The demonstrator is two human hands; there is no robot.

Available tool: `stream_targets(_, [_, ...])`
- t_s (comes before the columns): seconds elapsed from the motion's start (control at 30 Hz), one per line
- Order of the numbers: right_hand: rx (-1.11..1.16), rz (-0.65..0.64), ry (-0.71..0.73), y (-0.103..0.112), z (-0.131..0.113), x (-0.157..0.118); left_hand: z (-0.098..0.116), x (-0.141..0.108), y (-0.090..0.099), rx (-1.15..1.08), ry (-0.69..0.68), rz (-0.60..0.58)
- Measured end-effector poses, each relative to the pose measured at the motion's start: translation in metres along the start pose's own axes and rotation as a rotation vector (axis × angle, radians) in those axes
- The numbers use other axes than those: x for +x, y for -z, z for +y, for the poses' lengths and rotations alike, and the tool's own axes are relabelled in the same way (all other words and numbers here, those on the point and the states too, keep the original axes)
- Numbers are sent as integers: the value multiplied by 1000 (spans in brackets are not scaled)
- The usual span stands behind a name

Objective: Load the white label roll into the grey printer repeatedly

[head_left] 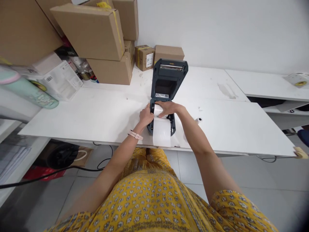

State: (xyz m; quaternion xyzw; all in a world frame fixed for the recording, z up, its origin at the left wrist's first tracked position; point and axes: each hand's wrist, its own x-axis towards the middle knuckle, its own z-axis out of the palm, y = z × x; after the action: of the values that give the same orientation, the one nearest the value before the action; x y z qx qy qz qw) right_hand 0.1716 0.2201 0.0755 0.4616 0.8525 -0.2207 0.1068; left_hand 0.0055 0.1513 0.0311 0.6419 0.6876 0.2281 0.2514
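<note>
A dark label printer stands on the white table with its lid raised. Inside its lower part sits a roll of white labels, and a strip of label paper hangs forward over the front towards the table edge. My right hand is closed around the roll from above and the right side. At the printer's left side, my left hand grips the edge of the body, its fingertips partly hidden. A pink band is on my left wrist.
Cardboard boxes are stacked at the back left, with smaller boxes behind the printer. A mint bottle lies tilted at far left. Right of the printer is a small white roll; another label roll sits far right.
</note>
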Motion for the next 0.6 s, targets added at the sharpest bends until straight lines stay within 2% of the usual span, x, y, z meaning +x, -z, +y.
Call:
stream_targets(0.1, [42, 40, 44, -2, 3, 1, -3, 1, -2, -7, -12, 17])
stream_targets(0.17, [182, 72, 174, 3, 9, -9, -5, 2, -4, -23, -25, 28])
stream_targets(0.27, [410, 168, 388, 18, 22, -43, -9, 2, -6, -70, -51, 43])
stream_targets(0.33, [504, 308, 431, 31, 33, -73, -12, 2, -7, -104, -59, 54])
stream_targets(0.43, [619, 517, 334, 42, 58, -108, -13, 1, -8, -125, -42, 52])
stream_targets(0.5, [690, 566, 245, 37, 79, -118, -13, 1, -8, -131, -26, 43])
stream_targets(0.6, [770, 578, 121, 14, 112, -111, -10, 1, -8, -144, -13, 44])
